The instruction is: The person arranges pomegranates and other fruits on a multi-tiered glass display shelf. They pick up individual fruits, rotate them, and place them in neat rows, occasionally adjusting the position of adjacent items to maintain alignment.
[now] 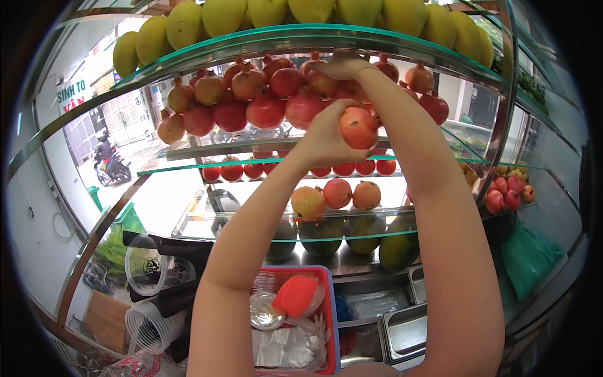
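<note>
A pomegranate (359,127) rests in my left hand (328,134), the fingers curled round its left side and beneath it, just in front of the upper glass shelf's stock. Above and beyond it, my right hand (343,65) reaches in among the stacked pomegranates (266,110); its fingers are partly hidden, so whether they grip a fruit cannot be told. The pile stands in rows under a glass shelf (301,32) that carries yellow-green mangoes (224,17). Several more pomegranates (337,193) sit on a lower glass shelf.
Dark green melons (320,234) stand at the bottom of the case. Below are a red basket (333,325) of packaging, metal trays (407,330) and stacked plastic cups (153,325) at the left. A green bag (530,257) hangs at the right. Metal frame bars (501,103) edge the shelves.
</note>
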`<state>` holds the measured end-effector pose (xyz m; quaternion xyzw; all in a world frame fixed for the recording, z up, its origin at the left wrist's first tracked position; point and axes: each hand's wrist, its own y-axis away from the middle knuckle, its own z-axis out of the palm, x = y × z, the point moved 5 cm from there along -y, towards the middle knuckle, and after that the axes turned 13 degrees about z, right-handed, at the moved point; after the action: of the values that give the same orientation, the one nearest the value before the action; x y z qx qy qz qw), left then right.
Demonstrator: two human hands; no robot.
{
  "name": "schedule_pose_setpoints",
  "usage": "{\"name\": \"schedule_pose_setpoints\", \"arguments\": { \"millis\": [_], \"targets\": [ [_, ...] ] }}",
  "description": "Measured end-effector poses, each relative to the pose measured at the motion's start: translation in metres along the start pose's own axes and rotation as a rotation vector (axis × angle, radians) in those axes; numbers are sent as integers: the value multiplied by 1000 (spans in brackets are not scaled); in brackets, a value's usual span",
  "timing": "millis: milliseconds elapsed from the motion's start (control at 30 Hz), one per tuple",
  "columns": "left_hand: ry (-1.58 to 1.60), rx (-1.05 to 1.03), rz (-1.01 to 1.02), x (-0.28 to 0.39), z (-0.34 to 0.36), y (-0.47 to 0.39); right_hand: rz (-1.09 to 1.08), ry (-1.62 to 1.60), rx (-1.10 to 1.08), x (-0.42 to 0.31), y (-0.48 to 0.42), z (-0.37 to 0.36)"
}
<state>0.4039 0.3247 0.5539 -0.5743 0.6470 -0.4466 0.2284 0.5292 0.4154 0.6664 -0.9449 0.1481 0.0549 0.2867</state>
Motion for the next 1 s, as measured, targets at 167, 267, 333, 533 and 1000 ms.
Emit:
{"name": "schedule_pose_setpoints", "arguments": {
  "millis": [167,267,333,533,1000],
  "targets": [
    [339,-76,-288,-23,-4,1,24,-52,-214,-12,3,4],
    [429,-109,-369,-27,-6,0,-32,47,-164,-20,12,0],
    [460,-108,-392,-31,-6,0,1,-90,-246,-22,20,1],
    [437,-106,-370,-29,-5,-1,-89,-127,-206,-10,-4,10],
    [327,-79,-350,-34,-6,1,-179,-230,-30,-7,10,6]
  ]
}}
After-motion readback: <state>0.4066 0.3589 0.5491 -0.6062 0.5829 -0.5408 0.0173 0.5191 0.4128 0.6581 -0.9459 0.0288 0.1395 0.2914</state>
